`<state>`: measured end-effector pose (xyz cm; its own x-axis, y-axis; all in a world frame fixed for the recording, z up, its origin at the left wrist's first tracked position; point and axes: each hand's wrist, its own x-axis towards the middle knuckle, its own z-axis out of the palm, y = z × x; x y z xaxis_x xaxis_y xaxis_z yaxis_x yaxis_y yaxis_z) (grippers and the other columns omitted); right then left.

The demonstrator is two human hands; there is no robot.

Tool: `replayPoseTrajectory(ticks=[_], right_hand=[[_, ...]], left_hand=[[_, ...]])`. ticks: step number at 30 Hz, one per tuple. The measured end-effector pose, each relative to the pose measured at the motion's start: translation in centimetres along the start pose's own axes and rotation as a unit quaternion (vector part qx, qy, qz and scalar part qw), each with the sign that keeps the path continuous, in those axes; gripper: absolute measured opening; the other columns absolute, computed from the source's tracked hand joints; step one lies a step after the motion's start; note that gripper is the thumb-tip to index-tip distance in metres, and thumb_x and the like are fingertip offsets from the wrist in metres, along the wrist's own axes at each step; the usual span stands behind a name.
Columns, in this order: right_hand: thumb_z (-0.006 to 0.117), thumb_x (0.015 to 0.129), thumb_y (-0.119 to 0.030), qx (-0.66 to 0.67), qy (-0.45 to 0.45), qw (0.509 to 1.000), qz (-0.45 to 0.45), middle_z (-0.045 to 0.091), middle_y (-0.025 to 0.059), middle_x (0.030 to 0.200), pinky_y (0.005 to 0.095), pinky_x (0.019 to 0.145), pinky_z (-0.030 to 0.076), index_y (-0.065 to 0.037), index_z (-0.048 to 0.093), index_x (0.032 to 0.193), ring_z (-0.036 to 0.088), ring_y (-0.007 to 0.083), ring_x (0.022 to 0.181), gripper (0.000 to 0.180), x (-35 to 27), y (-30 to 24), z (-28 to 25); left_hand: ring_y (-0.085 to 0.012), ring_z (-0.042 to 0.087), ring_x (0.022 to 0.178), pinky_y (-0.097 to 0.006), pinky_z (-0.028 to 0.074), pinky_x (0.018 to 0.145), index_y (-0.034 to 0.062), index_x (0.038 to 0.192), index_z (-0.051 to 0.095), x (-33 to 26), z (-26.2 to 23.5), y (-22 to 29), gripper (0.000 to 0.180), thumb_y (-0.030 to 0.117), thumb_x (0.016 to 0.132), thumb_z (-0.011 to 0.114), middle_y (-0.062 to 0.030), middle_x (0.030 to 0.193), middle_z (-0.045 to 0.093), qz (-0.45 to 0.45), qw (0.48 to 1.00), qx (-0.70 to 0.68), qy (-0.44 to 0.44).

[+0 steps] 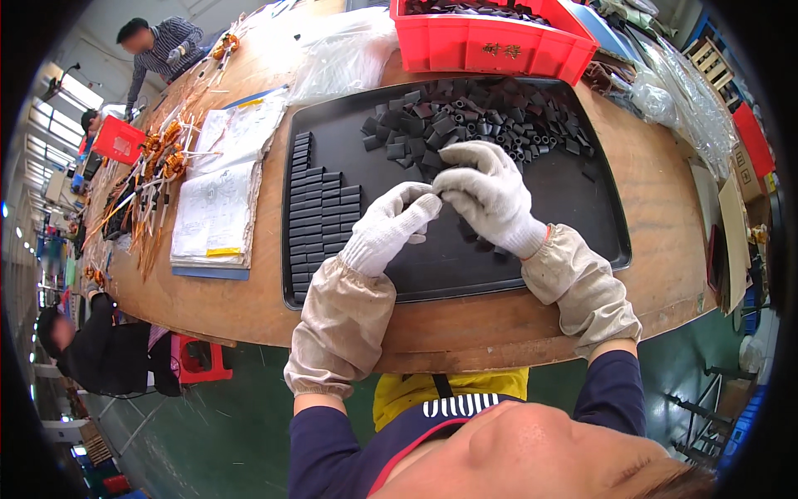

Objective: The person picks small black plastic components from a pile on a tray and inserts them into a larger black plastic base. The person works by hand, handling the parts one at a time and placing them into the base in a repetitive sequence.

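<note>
Over the middle of a black tray, my two gloved hands meet with their fingertips together. My left hand is closed in a pinch, thumb against fingers. My right hand is curled and pinching at the same spot. Whatever lies between the fingertips is hidden by the white gloves. Short black tubes lie in neat rows along the tray's left side. Beyond my hands spreads a loose heap of the same short tubes, some showing their round open ends. A few more sit partly hidden beneath my right hand.
A red bin of black pieces stands behind the tray. Left of it lie clear plastic bags, stacked papers and wired orange coils. Plastic wrap covers the right side. Other people work at the far left.
</note>
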<state>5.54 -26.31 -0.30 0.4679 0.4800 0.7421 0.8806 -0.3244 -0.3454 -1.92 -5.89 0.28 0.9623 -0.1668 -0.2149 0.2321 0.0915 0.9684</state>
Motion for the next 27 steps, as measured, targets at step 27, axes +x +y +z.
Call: replayPoseTrajectory(ticks=[27], right_hand=[[0.066, 0.096, -0.033, -0.285, -0.151, 0.942, 0.09, 0.057, 0.0125, 0.145, 0.0492, 0.11, 0.041, -0.017, 0.06, 0.141, 0.048, 0.0329, 0.138, 0.048, -1.7, 8.3, -0.8]], left_hand=[[-0.0056, 0.051, 0.084, -0.021, 0.045, 0.07, 0.0029, 0.141, 0.059, 0.0, 0.5, 0.5, 0.044, 0.022, 0.102, 0.067, 0.0014, 0.099, 0.059, 0.041, 0.993, -0.111, 0.032]])
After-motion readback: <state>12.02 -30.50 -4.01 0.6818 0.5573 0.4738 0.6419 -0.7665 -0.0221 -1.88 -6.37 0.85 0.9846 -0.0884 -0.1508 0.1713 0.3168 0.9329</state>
